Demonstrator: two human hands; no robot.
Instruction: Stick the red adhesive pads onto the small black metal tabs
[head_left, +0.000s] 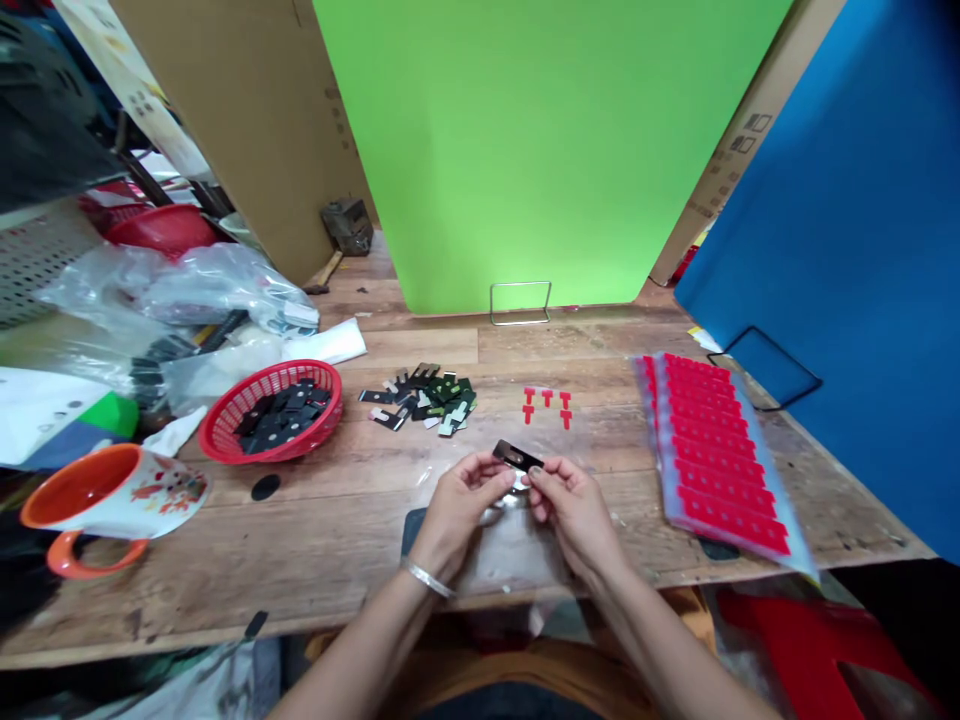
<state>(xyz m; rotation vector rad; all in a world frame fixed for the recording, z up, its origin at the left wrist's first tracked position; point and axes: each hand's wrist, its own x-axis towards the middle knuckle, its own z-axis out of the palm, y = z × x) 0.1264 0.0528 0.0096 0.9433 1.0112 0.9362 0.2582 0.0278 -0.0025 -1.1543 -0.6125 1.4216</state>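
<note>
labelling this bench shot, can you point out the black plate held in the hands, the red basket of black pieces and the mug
Black plate (517,457): head view, middle of its visible face.
Red basket (224,415): head view, inner wall on the left.
Mug (161,490): head view, printed outer wall.

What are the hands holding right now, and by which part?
A small black piece, pinched near one end by the left hand and near the other by the right hand.
</note>
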